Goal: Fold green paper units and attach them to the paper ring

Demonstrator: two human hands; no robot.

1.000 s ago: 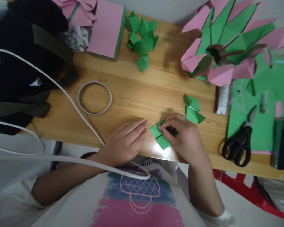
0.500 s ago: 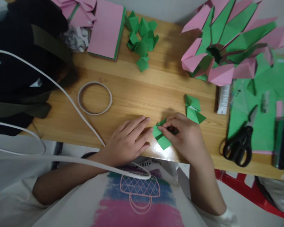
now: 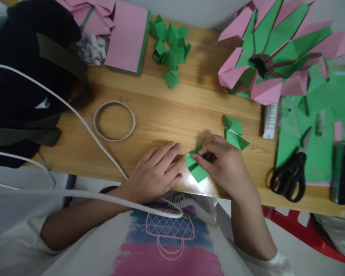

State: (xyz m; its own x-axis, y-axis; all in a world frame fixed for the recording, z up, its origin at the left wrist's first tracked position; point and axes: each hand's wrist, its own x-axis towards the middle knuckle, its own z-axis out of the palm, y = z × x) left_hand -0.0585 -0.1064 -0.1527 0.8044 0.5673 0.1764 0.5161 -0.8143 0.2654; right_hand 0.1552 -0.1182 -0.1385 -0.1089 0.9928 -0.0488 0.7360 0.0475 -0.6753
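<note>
A small folded piece of green paper [image 3: 199,173] lies near the table's front edge. My right hand [image 3: 224,163] pinches its upper part between thumb and forefinger, hiding much of that side. Flat on the wood to its left rests my left hand [image 3: 158,168], fingers stretched out, the fingertips close to the paper's left corner. Just beyond my right hand is another folded green paper piece [image 3: 234,134] with a white strip across its middle. Farther back, several folded green pieces [image 3: 172,50] sit in a cluster.
A large pink and green paper construction [image 3: 264,84] stands at the back right. Black scissors [image 3: 290,174] lie on green sheets [image 3: 319,161]. A tape ring [image 3: 96,122], a pink paper stack [image 3: 128,38] and a dark bag [image 3: 25,84] are leftward. A white cable [image 3: 83,120] crosses my left arm.
Hardly anything differs. The camera view has shifted very slightly, and my right hand keeps its pinch on the green paper while my left hand stays flat.
</note>
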